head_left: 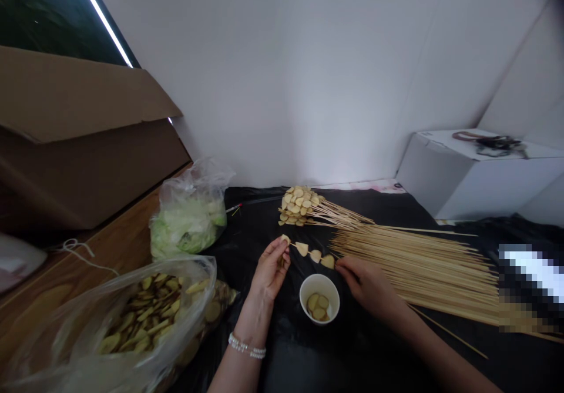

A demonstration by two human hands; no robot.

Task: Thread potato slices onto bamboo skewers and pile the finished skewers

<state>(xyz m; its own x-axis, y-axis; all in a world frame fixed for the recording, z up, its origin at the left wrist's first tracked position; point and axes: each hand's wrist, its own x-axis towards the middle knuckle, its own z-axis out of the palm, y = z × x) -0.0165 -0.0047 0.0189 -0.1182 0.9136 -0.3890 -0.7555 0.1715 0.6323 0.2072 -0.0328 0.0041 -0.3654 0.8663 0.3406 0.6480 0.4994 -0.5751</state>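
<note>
My left hand (268, 269) pinches a pale potato slice (285, 239) at the tip of a bamboo skewer. Along that skewer, several potato slices (315, 256) are threaded between my hands, spaced apart. The fingers of my right hand (368, 278) are closed around the skewer just behind the last slice. Below sits a white paper cup (319, 283) with a few potato slices (318, 308) in it. Farther back lies a bunch of loaded potato skewers (299, 204), slices heaped to the left and sticks pointing right.
Many bare bamboo skewers (423, 264) lie spread at the right on black plastic sheeting (299, 358). At the left are a bag of potato slices (150, 316), a bag of green vegetable pieces (189, 222) and a cardboard box (79, 158). A white box (445, 175) stands back right.
</note>
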